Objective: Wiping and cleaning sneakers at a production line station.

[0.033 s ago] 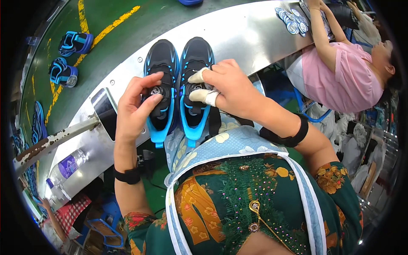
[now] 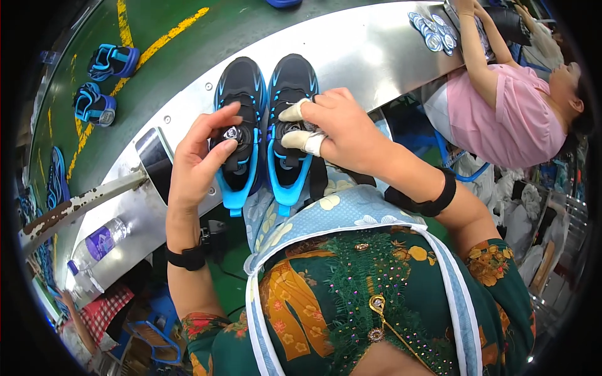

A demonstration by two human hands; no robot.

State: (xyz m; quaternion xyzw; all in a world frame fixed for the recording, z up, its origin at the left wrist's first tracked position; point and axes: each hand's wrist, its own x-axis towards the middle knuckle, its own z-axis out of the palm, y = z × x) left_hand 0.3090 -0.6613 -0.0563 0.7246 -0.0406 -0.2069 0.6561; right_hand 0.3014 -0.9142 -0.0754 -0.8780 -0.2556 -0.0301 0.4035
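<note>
Two black sneakers with bright blue heel collars lie side by side, toes away from me: a left shoe point(image 2: 240, 81) and a right shoe point(image 2: 293, 78). On the left shoe's tongue, my left hand point(image 2: 199, 144) has thumb and forefinger curled around a round lacing dial point(image 2: 232, 133). My right hand point(image 2: 342, 128) pinches the matching dial point(image 2: 292, 128) on the right shoe. Pale covers sheathe its thumb and forefinger, with silvery tape around the thumb, and they partly hide that dial. The shoe heels overhang the metal bench edge toward my apron point(image 2: 338, 203).
The curved metal bench point(image 2: 357, 37) carries a phone-like dark slab point(image 2: 155, 164), a plastic bottle point(image 2: 100, 244) and a heap of round labels point(image 2: 433, 31). A chipped metal bar point(image 2: 81, 207) crosses at left. Another person point(image 2: 501, 113) sits at right. More shoes point(image 2: 111, 61) lie beyond.
The mark on the left shoe's dial looks turned slightly. The whole view has shifted a little; both hands keep their places on the shoes.
</note>
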